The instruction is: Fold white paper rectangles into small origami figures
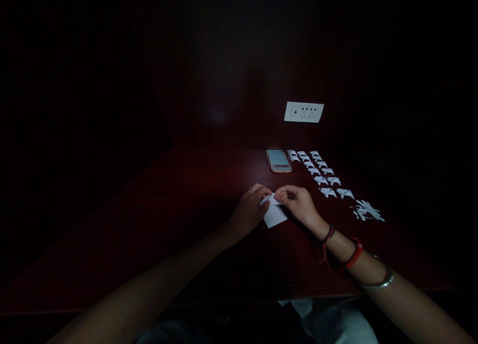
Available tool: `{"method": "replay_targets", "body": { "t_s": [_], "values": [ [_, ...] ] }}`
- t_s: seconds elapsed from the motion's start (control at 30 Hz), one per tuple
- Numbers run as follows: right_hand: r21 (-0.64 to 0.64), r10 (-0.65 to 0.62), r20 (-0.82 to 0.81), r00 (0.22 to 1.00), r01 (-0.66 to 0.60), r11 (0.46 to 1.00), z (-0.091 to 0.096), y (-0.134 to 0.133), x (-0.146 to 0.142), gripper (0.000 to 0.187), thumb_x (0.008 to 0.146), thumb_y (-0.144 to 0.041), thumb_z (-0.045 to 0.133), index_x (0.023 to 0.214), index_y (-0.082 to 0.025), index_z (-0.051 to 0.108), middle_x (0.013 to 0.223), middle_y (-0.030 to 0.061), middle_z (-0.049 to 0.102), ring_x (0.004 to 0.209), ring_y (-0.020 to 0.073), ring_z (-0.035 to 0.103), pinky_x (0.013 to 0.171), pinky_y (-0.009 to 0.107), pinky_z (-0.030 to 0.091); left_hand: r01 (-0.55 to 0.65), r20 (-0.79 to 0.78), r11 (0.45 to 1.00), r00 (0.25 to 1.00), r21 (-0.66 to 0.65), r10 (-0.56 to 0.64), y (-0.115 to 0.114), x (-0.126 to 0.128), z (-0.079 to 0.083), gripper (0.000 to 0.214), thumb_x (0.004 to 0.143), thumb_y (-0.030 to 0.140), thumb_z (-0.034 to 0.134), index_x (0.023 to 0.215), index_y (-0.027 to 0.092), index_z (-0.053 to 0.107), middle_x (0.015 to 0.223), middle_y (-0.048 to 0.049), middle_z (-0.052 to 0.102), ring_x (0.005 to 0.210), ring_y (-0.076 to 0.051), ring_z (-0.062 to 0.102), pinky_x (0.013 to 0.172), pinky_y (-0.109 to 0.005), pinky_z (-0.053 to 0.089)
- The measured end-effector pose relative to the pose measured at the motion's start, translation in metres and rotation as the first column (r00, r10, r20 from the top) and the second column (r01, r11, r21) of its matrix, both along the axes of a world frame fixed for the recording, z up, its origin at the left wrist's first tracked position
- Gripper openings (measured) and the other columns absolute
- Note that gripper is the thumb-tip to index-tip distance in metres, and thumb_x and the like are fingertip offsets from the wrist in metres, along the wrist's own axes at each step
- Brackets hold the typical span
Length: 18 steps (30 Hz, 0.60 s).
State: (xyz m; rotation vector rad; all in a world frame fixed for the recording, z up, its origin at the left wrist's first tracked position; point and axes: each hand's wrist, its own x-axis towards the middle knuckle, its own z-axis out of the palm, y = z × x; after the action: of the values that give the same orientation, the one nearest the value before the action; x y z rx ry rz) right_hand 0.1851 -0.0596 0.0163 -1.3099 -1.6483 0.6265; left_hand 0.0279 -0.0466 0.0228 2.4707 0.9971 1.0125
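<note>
A small sheet of white paper (pixel 275 216), folded over along its far side, is held between both hands just above the dark red table. My left hand (pixel 251 208) pinches its left edge between thumb and fingers; a ring shows on one finger. With thumb and forefinger, my right hand (pixel 298 202) grips the far right corner at the fold. Its wrist carries red bands and a metal bangle. Beyond and to the right, several small folded paper pieces (pixel 327 191) lie in two rows. The exact creases under my fingertips are hidden.
A phone (pixel 279 160) lies behind my hands, its screen blurred out. Thin white paper strips (pixel 368 210) are heaped at the right. The dark red table (pixel 157 224) meets a dark back panel bearing a white socket plate (pixel 303 112). The surroundings are dim.
</note>
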Motion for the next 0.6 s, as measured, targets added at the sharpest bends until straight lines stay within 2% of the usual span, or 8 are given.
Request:
{"method": "replay_targets", "body": {
  "t_s": [0.1, 0.3, 0.6],
  "values": [
    [0.030, 0.031, -0.012, 0.999, -0.031, 0.999, 0.0030, -0.0018, -0.0006, 0.019, 0.070, -0.031, 0.050, 0.073, -0.015, 0.058, 0.069, 0.0027, 0.059, 0.060, 0.0112, 0.052, 0.056, 0.022, 0.041, -0.015, 0.021, 1.000, 1.000, 0.022, 0.014, -0.0019, 0.0000, 0.0012, 0.018, 0.074, 0.011, 0.043, 0.089, 0.019, 0.048, 0.094, -0.0005, 0.046, 0.087, -0.011, 0.045, 0.080, -0.025, 0.037],
    [0.116, 0.009, 0.013, 1.000, -0.011, 0.993, 0.0082, -0.0053, -0.0028, 0.018, 0.072, -0.030, 0.049, 0.073, -0.015, 0.058, 0.070, 0.0027, 0.059, 0.062, 0.0115, 0.052, 0.057, 0.022, 0.040, -0.024, 0.046, 0.998, 0.999, 0.065, 0.021, -0.0033, 0.0001, 0.0032, 0.019, 0.073, 0.010, 0.045, 0.089, 0.019, 0.047, 0.097, -0.0012, 0.044, 0.092, -0.013, 0.043, 0.082, -0.028, 0.037],
    [0.117, -0.012, -0.014, 1.000, 0.014, 0.993, 0.0040, -0.0027, -0.0042, 0.016, 0.071, -0.029, 0.050, 0.074, -0.014, 0.058, 0.069, 0.0029, 0.059, 0.061, 0.0116, 0.053, 0.057, 0.022, 0.041, 0.044, 0.149, 0.998, 0.987, 0.052, -0.051, 0.0013, 0.0017, -0.0041, 0.026, 0.069, -0.001, 0.040, 0.087, 0.017, 0.047, 0.098, -0.0015, 0.042, 0.076, -0.008, 0.048, 0.072, -0.024, 0.043]
  ]
}}
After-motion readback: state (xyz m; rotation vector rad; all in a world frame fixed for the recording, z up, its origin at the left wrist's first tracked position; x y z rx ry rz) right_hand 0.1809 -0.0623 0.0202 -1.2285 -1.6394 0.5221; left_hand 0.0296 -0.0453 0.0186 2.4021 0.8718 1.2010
